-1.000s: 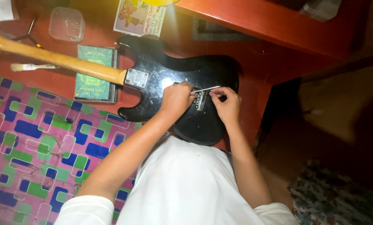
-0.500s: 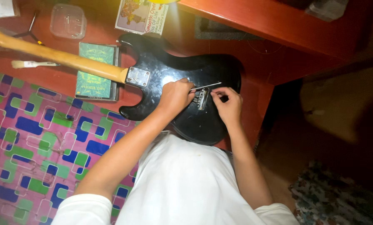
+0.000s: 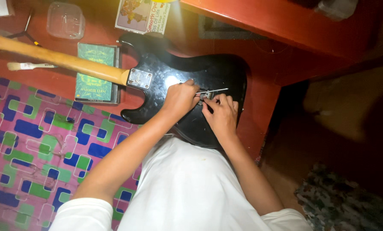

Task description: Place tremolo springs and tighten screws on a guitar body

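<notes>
- Both forearms reach forward from the white shirt (image 3: 191,192) and converge over the black guitar body (image 3: 208,72), which lies back side up on the red table (image 3: 264,55), its rounded end hanging past the table's near edge toward the person.
- The left hand (image 3: 181,99) is bent at the wrist, knuckles up, fingers curled tightly; its fingertips pinch one end of a thin metal rod (image 3: 212,90) that lies across the cavity in the middle of the guitar's back.
- The right hand (image 3: 220,114) sits just beside the left, almost touching it, fingers half curled and pressed down on the small metal parts in the cavity; whether it grips anything there I cannot tell.
- The wooden neck (image 3: 54,60) runs off toward the table's far left corner, joined by a silver neck plate (image 3: 139,78).
- Under the neck lies a green booklet (image 3: 95,72); a small brush (image 3: 26,66) rests left of it, and a clear plastic box (image 3: 65,20) stands near the far edge.
- A patterned cloth (image 3: 37,145) of pink, blue and green covers the near left part of the table.
</notes>
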